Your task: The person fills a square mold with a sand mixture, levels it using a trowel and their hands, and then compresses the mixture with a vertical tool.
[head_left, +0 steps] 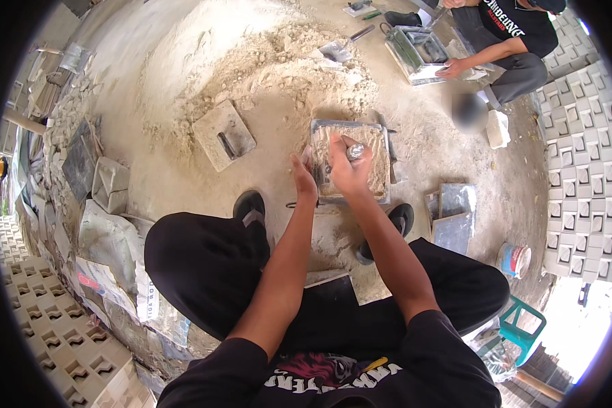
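Centrally, between the worker's shoes, lies a shallow rectangular grey metal-rimmed frame (pixel 347 122) holding a bed of tan, sandy, crumbly mix (pixel 377 170); clock directions are taken from its centre. The right hand (pixel 351 174), over the bed, has its fingers closed around a silvery round-ended tool (pixel 355 151). The left hand (pixel 305 181) lies along the wall at 9 o'clock; whether its fingers clamp the wall or merely rest against it cannot be told.

Likely faults: uneven force from the tool could leave the mix dense in one part and loose in another. If the left hand gives little support, the frame might slide on the loose, gritty ground. The dark right shoe (pixel 402 219), close by at 5 o'clock, could jog a corner, and a stroke too near the wall might throw grains over the rim.

Appearance: the mix looks dry and rough, its surface lumpy and ridged, filling the frame nearly to the rim, with a dark patch towards 9 o'clock whose nature is unclear. The rim appears dusty. At 10 o'clock, well apart, lies a square tan plate with a dark bar handle (pixel 212 138).
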Motion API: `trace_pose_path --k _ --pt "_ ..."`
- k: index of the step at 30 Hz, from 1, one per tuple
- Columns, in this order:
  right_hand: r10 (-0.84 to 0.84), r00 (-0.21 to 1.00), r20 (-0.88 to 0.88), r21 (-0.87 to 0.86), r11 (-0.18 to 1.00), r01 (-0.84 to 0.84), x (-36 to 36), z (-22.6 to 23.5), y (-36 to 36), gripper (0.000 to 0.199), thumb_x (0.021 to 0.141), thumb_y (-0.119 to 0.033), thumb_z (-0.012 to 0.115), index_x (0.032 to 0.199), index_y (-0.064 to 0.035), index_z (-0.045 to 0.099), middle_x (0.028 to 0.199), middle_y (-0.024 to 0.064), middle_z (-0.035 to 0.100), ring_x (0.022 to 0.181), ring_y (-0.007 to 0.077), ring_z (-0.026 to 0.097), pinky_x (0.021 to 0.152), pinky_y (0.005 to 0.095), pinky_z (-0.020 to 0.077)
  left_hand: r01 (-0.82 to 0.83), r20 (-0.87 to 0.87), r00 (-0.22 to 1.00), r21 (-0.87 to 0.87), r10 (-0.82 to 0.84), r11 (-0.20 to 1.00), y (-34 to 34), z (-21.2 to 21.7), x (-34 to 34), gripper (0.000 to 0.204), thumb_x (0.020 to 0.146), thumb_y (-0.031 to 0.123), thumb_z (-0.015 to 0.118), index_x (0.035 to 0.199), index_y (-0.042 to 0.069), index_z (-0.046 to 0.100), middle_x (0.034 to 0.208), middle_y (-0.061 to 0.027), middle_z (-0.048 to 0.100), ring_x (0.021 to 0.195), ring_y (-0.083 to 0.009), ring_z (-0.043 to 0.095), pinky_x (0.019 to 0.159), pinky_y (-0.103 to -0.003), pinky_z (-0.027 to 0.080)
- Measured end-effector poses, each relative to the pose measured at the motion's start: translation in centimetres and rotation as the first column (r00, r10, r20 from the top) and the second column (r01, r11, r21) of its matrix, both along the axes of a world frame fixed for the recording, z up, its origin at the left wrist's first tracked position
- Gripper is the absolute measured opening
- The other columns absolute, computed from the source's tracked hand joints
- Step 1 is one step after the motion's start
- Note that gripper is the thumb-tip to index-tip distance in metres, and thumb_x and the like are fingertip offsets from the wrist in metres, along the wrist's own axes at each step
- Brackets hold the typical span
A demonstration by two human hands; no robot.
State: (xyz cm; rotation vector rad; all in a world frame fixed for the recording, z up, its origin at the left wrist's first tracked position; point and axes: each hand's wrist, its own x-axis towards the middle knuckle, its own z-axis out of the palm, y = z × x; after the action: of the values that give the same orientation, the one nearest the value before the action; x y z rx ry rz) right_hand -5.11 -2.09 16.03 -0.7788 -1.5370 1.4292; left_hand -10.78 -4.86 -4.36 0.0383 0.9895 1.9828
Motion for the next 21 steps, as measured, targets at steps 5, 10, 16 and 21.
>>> trace_pose_path --k 5,10,16,21 --pt "0.014 0.996 -0.088 -0.104 0.994 -0.024 -0.7 2.1 0.5 0.041 0.098 -0.014 0.055 0.059 -0.007 0.044 0.053 -0.0052 0.038 0.046 0.0042 0.029 0.042 0.0262 0.0221 -0.093 -0.028 0.996 -0.118 0.09 0.989 -0.3 0.9 0.0 0.085 0.101 0.06 0.019 0.136 -0.014 0.042 0.143 -0.0217 0.046 0.134 -0.0257 0.043 0.115 -0.032 0.027" --pt "-0.013 0.999 -0.053 -0.052 0.999 0.01 -0.8 0.3 1.5 0.043 0.099 -0.012 0.052 0.058 -0.0071 0.04 0.052 -0.0045 0.037 0.045 0.0044 0.029 0.042 0.0267 0.0209 -0.19 0.027 0.98 -0.156 0.197 0.969 0.8 1.2 -0.5 0.084 0.101 0.059 0.022 0.127 -0.014 0.053 0.13 -0.0224 0.058 0.124 -0.0267 0.054 0.11 -0.032 0.035" --pt "-0.044 0.998 -0.034 -0.038 0.998 0.043 -0.7 0.4 2.2 0.042 0.099 -0.012 0.051 0.058 -0.0065 0.041 0.052 -0.0042 0.038 0.045 0.0048 0.03 0.042 0.0263 0.0223 -0.176 -0.031 0.984 -0.198 0.173 0.964 0.1 1.0 0.1 0.086 0.1 0.06 0.017 0.125 -0.013 0.055 0.13 -0.0222 0.058 0.126 -0.0295 0.052 0.113 -0.035 0.032" --pt "-0.019 0.999 -0.045 -0.063 0.998 0.017 -2.0 2.1 2.9 0.042 0.098 -0.009 0.051 0.058 -0.0069 0.04 0.052 -0.0038 0.038 0.045 0.0048 0.031 0.042 0.0262 0.0228 -0.205 -0.088 0.978 -0.224 0.19 0.953 0.6 1.2 -0.3 0.085 0.101 0.059 0.017 0.125 -0.013 0.055 0.129 -0.0223 0.058 0.124 -0.0295 0.053 0.112 -0.036 0.031"
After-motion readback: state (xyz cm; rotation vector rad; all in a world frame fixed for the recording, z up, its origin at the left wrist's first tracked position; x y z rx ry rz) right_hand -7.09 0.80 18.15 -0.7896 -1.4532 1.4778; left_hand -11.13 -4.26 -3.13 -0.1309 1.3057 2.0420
